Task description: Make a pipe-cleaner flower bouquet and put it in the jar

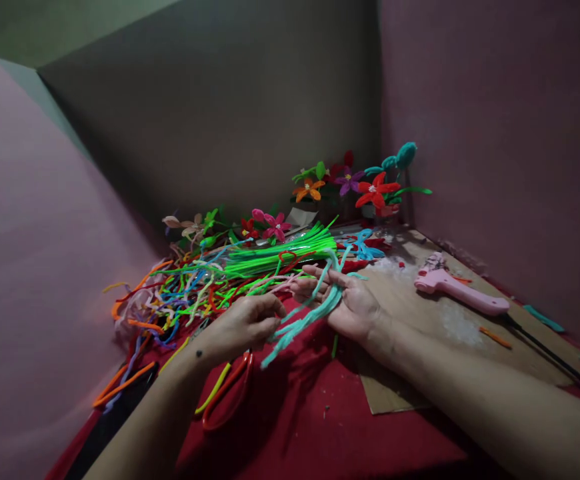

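Several turquoise pipe cleaners (303, 324) lie across my right hand (357, 307), which is turned palm up with its fingers stretched to the left. They pass over the fingers and hang toward the red cloth. Beside their lower ends is my left hand (250, 321), its fingers curled in toward the thumb. One turquoise strand runs close to those fingertips; whether they pinch it is hidden. Just behind both hands lies a thick bundle of bright green pipe cleaners (280, 259).
A tangle of mixed pipe cleaners (190, 300) covers the left side. Red-handled scissors (227, 393) lie nearer me on the red cloth (280, 427). On the right, a pink glue gun (463, 291) with a black cord rests on cardboard (395, 390). Pipe-cleaner flowers (377, 191) stand at the back.
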The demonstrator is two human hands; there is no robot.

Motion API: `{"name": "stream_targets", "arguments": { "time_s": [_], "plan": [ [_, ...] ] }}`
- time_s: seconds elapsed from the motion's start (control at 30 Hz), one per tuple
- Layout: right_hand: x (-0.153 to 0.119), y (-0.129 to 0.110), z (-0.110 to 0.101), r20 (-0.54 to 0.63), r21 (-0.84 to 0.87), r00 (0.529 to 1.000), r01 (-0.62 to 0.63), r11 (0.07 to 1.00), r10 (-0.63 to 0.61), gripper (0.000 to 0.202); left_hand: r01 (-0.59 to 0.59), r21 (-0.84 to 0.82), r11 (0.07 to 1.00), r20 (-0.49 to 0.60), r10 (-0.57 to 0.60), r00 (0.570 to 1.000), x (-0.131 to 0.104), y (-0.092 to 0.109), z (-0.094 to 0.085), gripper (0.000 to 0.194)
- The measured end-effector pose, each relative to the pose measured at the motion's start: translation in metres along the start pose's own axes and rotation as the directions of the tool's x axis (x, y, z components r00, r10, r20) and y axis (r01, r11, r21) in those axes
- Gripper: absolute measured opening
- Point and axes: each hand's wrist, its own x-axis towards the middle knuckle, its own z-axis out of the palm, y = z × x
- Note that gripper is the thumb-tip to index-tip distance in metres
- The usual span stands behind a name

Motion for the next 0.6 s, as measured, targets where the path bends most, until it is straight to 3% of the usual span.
{"name": "stream_targets", "arguments": {
  "time_s": [0.1, 0.23, 0.33, 0.37, 0.43, 0.5, 0.6],
  "plan": [
    [0.001, 0.003, 0.001, -0.024, -0.006, 0.999, 0.027, 1.000, -0.027, 0.033, -0.055, 0.137, 0.989, -0.008, 0.056, 0.998, -0.002, -0.003, -0.003, 0.019],
    [0.001, 0.009, 0.002, -0.028, -0.026, 0.999, 0.036, 0.999, -0.037, 0.025, -0.161, 0.172, 0.972, -0.141, 0.186, 0.972, 0.003, 0.007, 0.001, 0.026],
    [0.001, 0.014, 0.002, 0.014, -0.079, 0.997, 0.071, 0.994, -0.070, 0.020, -0.215, -0.043, 0.976, -0.105, 0.209, 0.972, 0.014, 0.011, 0.025, 0.024],
    [0.001, 0.015, 0.001, 0.029, -0.094, 0.996, 0.090, 0.991, -0.088, 0.019, -0.194, -0.115, 0.974, -0.058, 0.188, 0.980, 0.018, 0.011, 0.036, 0.021],
    [0.001, 0.015, 0.001, 0.039, -0.115, 0.992, 0.126, 0.985, -0.122, 0.019, -0.070, -0.215, 0.974, -0.090, 0.052, 0.995, 0.023, 0.010, 0.056, 0.020],
    [0.001, 0.011, 0.003, 0.018, -0.117, 0.991, 0.133, 0.984, -0.131, 0.020, -0.041, -0.172, 0.984, -0.161, 0.013, 0.987, 0.024, 0.009, 0.070, 0.023],
    [-0.002, -0.003, 0.010, -0.067, -0.072, 0.990, 0.116, 0.991, -0.120, 0.023, -0.074, 0.026, 0.997, -0.151, 0.077, 0.985, 0.019, 0.009, 0.073, 0.025]
  ]
}}
